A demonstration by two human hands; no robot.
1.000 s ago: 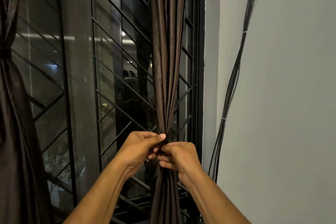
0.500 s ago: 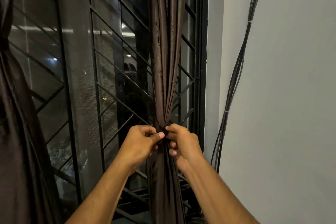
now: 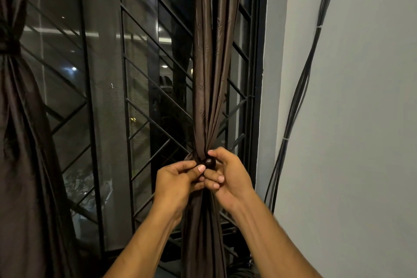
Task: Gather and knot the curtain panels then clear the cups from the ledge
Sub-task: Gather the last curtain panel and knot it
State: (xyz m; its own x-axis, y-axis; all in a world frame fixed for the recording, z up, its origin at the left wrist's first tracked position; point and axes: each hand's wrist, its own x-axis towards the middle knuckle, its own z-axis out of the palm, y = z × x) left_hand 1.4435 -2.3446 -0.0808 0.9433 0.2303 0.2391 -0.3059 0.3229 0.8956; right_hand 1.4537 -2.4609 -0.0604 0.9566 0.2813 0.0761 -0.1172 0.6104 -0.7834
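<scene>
Now both hands [image 3: 204,176] pinch the curtain panel [image 3: 209,88], hanging vertically.

Dark brown satin curtain panel [image 3: 211,70] with faint embossed motifs; dark brown bead [image 3: 209,162]; black diagonal window grille [image 3: 144,56]; grey wall [image 3: 361,97]; black cables [image 3: 302,88].

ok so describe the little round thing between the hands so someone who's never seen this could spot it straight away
Start at the barred window and find the brown curtain panel hanging by its right frame. Follow it down to where it is gathered tight, between the left hand and right hand. The round bead sits there: small, dark and glossy, the only hard ball among soft folds.
</scene>
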